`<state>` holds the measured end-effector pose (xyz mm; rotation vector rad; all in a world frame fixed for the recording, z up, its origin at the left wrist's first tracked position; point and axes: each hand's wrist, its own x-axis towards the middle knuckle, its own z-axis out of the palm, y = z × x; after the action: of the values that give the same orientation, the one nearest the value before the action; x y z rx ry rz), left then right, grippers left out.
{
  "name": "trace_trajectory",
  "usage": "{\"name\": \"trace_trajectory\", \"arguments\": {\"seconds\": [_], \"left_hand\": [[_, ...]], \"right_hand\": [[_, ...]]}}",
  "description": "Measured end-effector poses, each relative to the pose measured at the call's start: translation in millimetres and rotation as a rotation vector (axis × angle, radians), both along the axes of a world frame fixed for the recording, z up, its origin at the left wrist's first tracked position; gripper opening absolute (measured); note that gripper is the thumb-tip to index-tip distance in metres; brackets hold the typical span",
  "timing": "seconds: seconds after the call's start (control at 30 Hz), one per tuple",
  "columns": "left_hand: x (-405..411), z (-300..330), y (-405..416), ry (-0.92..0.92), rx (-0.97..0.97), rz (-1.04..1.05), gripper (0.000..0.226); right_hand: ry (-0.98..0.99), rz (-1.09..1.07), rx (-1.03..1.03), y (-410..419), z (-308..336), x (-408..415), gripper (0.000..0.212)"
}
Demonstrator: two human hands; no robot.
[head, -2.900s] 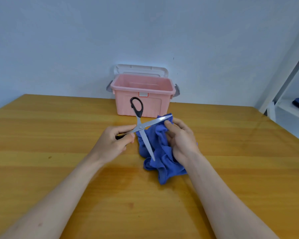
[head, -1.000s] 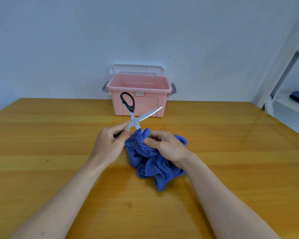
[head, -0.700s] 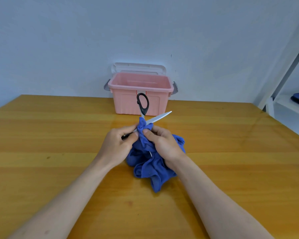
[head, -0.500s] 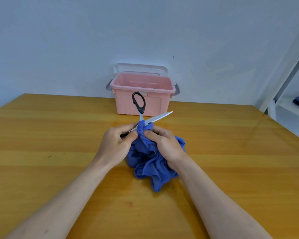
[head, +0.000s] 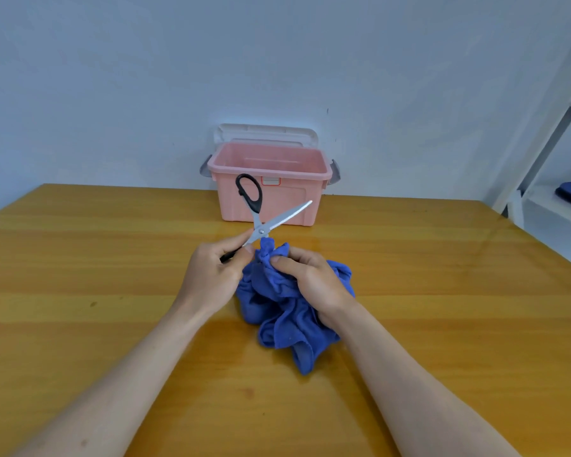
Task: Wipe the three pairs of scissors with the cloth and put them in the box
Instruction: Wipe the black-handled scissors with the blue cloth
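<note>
In front of the open pink box (head: 271,199), the left hand (head: 216,275) pinches spread scissors (head: 261,222) while the right hand (head: 310,278), grip pinching the blue cloth (head: 287,318), wipes a blade, with boxing likely to follow.

1. A single head-worn view looks forward and down over the wooden table (head: 80,324), close above the forearms.
2. It faces the wall (head: 145,77) at 12 o'clock.
3. White shelving (head: 548,133) sits at 2 o'clock.
</note>
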<state>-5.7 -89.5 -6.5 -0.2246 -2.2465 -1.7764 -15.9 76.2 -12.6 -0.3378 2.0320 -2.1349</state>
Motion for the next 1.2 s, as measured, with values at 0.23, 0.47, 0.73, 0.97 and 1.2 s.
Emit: {"name": "trace_trajectory", "arguments": {"seconds": [0.23,0.47,0.73,0.97,1.2], "left_hand": [[8,4,10,0.009,0.009,-0.123,0.030],[-4,2,-5,0.024,0.038,0.080,0.029],[-10,8,-16,0.030,0.151,0.191,0.026],[-6,0,-8,0.010,0.005,0.077,0.031],[-6,-3,-4,0.006,0.035,0.062,0.030]], "right_hand": [[-0.003,-0.074,-0.067,-4,1,1,0.019],[0.026,-0.062,0.014,-7,4,1,0.027],[0.020,0.004,0.032,0,4,2,0.024],[-0.036,0.050,0.044,-2,3,3,0.020],[0.007,-0.003,0.013,-7,6,8,0.021]]}}
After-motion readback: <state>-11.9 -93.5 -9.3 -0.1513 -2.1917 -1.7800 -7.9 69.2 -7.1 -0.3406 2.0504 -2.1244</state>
